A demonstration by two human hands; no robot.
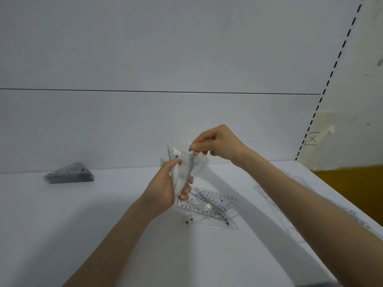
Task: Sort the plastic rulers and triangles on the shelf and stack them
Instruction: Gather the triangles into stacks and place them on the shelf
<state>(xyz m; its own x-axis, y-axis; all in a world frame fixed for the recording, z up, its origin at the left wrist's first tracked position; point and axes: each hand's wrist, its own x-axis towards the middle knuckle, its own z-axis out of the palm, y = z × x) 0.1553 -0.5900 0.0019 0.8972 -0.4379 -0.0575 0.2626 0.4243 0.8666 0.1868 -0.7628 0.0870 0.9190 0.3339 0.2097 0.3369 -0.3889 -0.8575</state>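
At frame centre, the left hand (165, 189) grips a bunch of clear triangles (182, 168), fingers curled round them; the right hand (215, 146) pinches one's top corner. Loose triangles (211, 208) lie below; a stack (69, 174) sits left on the shelf (83, 214)

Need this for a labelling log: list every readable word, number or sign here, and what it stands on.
"X": pen mark on the right wall.
"3 2 1 0 1 2 3 4": scale on the loose triangles on the shelf.
"10": same loose triangles, near a corner.
Too blurred to read: held triangles, dark stack, rulers at right.
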